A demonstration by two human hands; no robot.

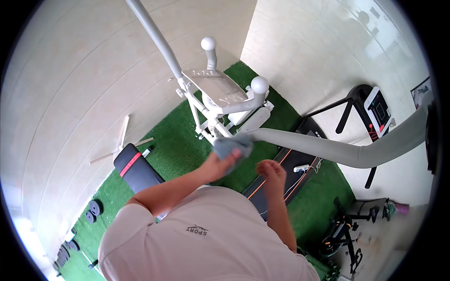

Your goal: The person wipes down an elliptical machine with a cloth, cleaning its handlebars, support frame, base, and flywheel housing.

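A grey-blue cloth (233, 146) is bunched in my left hand (218, 165), whose fingers are wrapped round it. The cloth is beside the white frame of an exercise machine (216, 122), near where its thick handlebar (328, 149) starts; I cannot tell whether they touch. My right hand (273, 172) is raised to the right of the cloth and apart from it. Its fingers curl inward, with nothing visible in them. The machine also carries a light panel (213, 86) and upright handles with round white ends (260, 85).
Below my right hand lies a dark treadmill deck (258, 193) with a white power strip (301, 168) and cables. A treadmill console (378, 111) stands right. A black padded bench (140, 169) is left, with weight plates (95, 207) farther down. An exercise bike (344, 234) stands lower right.
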